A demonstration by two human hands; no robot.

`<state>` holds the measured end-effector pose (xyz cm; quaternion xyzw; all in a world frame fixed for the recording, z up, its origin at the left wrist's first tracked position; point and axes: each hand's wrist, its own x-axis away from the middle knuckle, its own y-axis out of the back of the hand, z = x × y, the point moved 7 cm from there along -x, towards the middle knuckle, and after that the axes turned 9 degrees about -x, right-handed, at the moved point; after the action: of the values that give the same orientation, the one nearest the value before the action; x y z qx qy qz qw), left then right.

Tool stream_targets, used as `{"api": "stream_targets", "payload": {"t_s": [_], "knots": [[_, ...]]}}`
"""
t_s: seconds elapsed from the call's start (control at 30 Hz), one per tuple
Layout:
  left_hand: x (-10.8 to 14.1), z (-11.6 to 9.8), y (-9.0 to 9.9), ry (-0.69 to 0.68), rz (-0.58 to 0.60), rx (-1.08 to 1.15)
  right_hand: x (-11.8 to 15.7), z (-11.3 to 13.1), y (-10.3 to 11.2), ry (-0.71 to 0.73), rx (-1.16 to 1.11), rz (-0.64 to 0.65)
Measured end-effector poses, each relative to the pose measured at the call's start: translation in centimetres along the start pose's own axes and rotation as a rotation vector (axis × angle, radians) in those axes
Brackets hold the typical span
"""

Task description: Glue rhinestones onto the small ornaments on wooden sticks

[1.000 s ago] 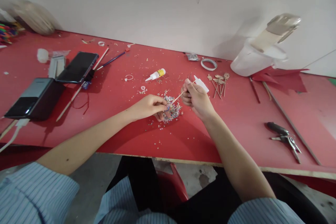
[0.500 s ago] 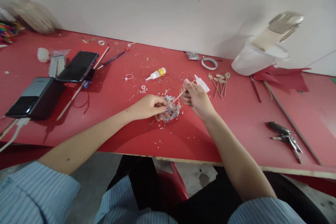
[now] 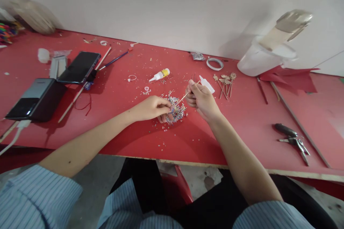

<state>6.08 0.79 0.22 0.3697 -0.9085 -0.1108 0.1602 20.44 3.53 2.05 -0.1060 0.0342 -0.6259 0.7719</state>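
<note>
A pinch of my right hand (image 3: 200, 98) grips a thin wooden stick (image 3: 182, 98), which slants down to the left. Its lower end reaches a small heap of glittery, multicoloured chips (image 3: 178, 114) on the red table. Curled at the left side of that heap is my left hand (image 3: 157, 109), its fingertips close together among the chips and near the stick's end. What those fingers hold, if anything, is too small to make out. Behind the heap lies a glue bottle with a yellow label (image 3: 162, 74); a white nozzle-tipped bottle (image 3: 206, 84) lies just beyond my right hand.
Several sticks with flower-like tops (image 3: 227, 80) lie right of my right hand, with a tape roll (image 3: 215, 59) behind. Keys (image 3: 294, 141) and a white pitcher (image 3: 256, 59) are farther right. Phones (image 3: 79, 68), a black box (image 3: 47, 105) and a paintbrush (image 3: 115, 60) occupy the left.
</note>
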Motion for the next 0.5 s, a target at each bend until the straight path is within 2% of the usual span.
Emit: {"api": "stream_targets", "payload": {"t_s": [0.5], "knots": [[0.16, -0.68, 0.05, 0.005, 0.0, -0.066, 0.06, -0.12, -0.26, -0.016, -0.081, 0.003]]}}
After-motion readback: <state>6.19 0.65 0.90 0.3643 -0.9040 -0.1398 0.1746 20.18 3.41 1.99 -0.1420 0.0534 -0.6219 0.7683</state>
